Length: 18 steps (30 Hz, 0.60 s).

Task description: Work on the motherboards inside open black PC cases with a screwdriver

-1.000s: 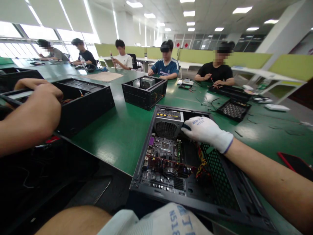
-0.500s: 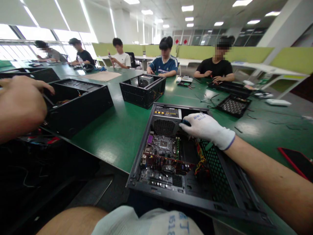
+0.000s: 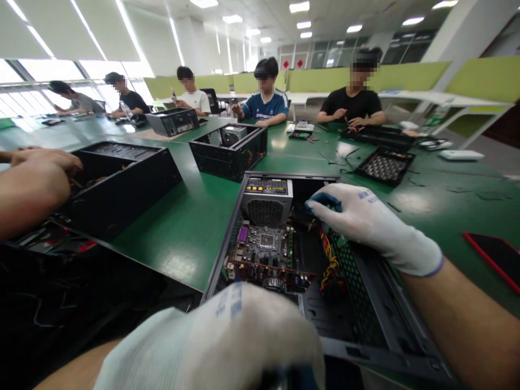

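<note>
An open black computer case (image 3: 382, 355) lies before me, its insides facing up. In its far left corner sits the power supply (image 3: 268, 208), with the motherboard (image 3: 260, 244) below it and a dark red expansion card (image 3: 280, 273) across the board. My right hand (image 3: 353, 214), in a white glove with blue fingertips, reaches into the far right part with thumb and fingers curled together; what they hold is hidden. Bundled yellow and red cables (image 3: 330, 260) hang just below it. My left hand (image 3: 252, 336), also gloved, is bent over the case's near left part, its fingers mostly out of sight.
Another person's arm (image 3: 32, 187) works in a black case (image 3: 125, 184) at left. Further cases (image 3: 227, 151) (image 3: 173, 122) stand across the green table (image 3: 179, 244). A black tray-like part (image 3: 385, 165) and a red-edged dark panel (image 3: 493, 257) lie at right. Several people sit opposite.
My left hand has risen from the bottom edge over the near part of the case. My right hand has shifted slightly right. Another case now stands on the brown sheet at the back.
</note>
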Each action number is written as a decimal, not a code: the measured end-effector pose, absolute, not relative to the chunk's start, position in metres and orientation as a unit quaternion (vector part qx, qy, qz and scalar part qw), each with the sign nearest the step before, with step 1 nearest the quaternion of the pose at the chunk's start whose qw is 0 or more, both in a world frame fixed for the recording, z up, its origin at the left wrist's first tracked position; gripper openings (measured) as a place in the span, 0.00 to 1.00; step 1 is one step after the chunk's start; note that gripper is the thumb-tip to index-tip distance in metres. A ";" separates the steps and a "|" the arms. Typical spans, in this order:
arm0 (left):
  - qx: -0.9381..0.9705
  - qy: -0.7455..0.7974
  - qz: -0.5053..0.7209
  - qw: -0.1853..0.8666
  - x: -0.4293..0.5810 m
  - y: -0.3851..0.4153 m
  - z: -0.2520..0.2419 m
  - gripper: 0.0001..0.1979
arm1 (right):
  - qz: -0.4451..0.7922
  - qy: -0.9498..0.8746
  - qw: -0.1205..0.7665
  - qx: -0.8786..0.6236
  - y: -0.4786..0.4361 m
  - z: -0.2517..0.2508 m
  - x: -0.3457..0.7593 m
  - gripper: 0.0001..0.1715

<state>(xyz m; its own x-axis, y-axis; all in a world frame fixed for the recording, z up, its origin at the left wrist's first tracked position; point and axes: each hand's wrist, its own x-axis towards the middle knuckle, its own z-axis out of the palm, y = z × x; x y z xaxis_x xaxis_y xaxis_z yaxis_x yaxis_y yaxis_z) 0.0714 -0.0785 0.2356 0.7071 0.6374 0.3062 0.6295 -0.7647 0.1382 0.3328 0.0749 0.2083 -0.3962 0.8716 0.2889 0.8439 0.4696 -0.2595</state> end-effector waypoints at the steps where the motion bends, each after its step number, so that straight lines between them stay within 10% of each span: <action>1: 0.922 0.346 0.170 0.036 0.072 -0.063 0.235 0.06 | 0.037 -0.830 0.211 -0.515 0.071 0.207 0.335 0.23; 18: 0.855 0.452 -0.241 0.078 0.139 0.109 0.164 0.28 | 0.044 -0.843 0.294 -0.448 0.066 0.187 0.349 0.20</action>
